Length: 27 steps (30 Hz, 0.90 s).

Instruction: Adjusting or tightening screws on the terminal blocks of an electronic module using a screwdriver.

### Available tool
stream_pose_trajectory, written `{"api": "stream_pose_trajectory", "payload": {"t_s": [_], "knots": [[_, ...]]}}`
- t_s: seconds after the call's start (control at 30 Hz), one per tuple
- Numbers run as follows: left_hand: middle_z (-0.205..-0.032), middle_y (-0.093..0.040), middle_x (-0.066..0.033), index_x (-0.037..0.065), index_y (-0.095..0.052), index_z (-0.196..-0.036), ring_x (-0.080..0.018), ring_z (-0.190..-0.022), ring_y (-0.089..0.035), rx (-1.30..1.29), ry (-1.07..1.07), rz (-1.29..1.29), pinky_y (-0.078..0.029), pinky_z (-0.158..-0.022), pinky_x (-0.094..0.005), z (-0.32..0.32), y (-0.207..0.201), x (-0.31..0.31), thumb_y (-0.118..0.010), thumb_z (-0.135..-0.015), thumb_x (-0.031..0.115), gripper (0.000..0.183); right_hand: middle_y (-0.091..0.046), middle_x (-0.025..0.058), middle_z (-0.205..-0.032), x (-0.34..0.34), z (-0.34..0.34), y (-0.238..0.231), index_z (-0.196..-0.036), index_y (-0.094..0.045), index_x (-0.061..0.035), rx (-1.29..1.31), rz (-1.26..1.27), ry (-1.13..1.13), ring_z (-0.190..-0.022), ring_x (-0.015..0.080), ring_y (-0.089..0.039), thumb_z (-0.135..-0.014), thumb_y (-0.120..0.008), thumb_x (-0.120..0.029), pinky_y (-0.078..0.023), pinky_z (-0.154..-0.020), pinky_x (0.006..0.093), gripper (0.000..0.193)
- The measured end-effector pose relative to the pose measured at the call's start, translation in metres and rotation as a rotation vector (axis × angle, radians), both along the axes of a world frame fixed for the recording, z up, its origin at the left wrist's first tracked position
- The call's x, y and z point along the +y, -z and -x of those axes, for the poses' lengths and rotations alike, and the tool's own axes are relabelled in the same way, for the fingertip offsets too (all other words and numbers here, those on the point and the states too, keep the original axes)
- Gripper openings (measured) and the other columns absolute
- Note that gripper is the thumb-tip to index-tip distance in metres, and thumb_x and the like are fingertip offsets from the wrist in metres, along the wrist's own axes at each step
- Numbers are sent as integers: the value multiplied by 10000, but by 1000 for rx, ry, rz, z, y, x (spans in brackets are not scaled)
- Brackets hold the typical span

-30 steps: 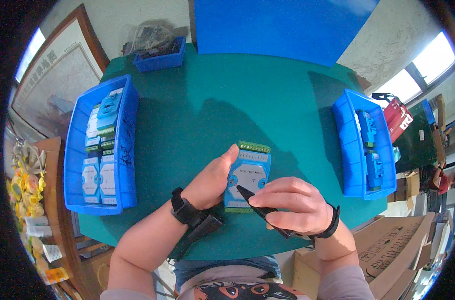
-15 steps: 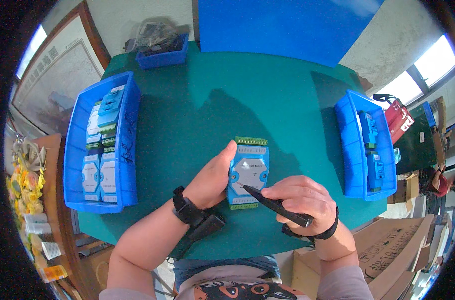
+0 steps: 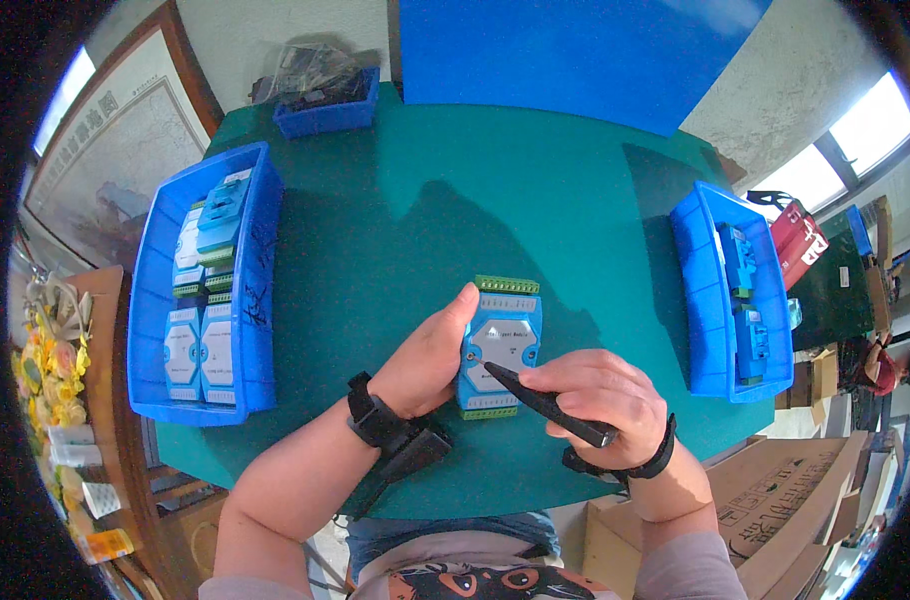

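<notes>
A light blue electronic module (image 3: 505, 335) with green terminal strips at both ends lies flat on the green table (image 3: 425, 220). My left hand (image 3: 430, 355) rests against its left side, thumb along the edge. My right hand (image 3: 600, 395) grips a black pen-shaped tool (image 3: 550, 405) whose tip touches the module's white front label. Both wrists carry black bands.
A blue bin (image 3: 190, 290) at the left holds several similar modules. Another blue bin (image 3: 730, 290) at the right holds a few more. A small blue tray (image 3: 330, 105) with a plastic bag sits at the far edge. Cardboard boxes (image 3: 765, 510) stand at the lower right.
The module shifted slightly away from me and lies squarer on the table. My right hand slid right, uncovering the label, with the tool tip still on it.
</notes>
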<state>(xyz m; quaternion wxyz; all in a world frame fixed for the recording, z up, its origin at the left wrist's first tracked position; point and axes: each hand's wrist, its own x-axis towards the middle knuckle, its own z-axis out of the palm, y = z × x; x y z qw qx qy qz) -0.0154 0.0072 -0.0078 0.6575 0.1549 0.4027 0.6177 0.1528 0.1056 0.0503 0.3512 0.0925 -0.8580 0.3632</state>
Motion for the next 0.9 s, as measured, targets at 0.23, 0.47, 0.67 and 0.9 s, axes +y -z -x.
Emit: {"api": "stream_pose_trajectory", "payload": {"t_s": [0.23,0.47,0.67,0.9], "knots": [[-1193,-600,-133,39,-493,-1271,-249,-1091,-588,11,2,-1,-456,-959,-393,0,2,0,-154,-988,535,664,-677,179,-987,0,1,1,-1053,-493,-77,-5,-2,-8,-879,323,-668,-737,-754,-48,-552,-709,392,411],[-1192,-600,-130,38,-501,-1260,-243,-1086,-591,62,17,-20,-458,-955,-390,0,-4,-1,-154,-987,538,667,-660,162,-1058,1,2,4,-1072,-543,-44,42,13,-34,-878,305,-665,-730,-752,-30,-542,-727,385,401],[-1195,-593,-157,31,-469,-1287,-264,-1089,-593,45,15,-16,-463,-958,-396,-2,-2,0,-153,-983,547,677,-665,164,-1044,3,2,5,-1053,-555,-41,36,80,-24,-871,307,-667,-731,-746,-24,-543,-725,390,375],[-1195,-591,-167,30,-455,-1299,-275,-1088,-595,58,22,-11,-463,-963,-404,-2,-2,-1,-165,-977,559,684,-674,163,-1003,1,2,5,-1017,-558,-52,9,92,-4,-868,313,-666,-738,-741,-46,-540,-721,393,334]]}}
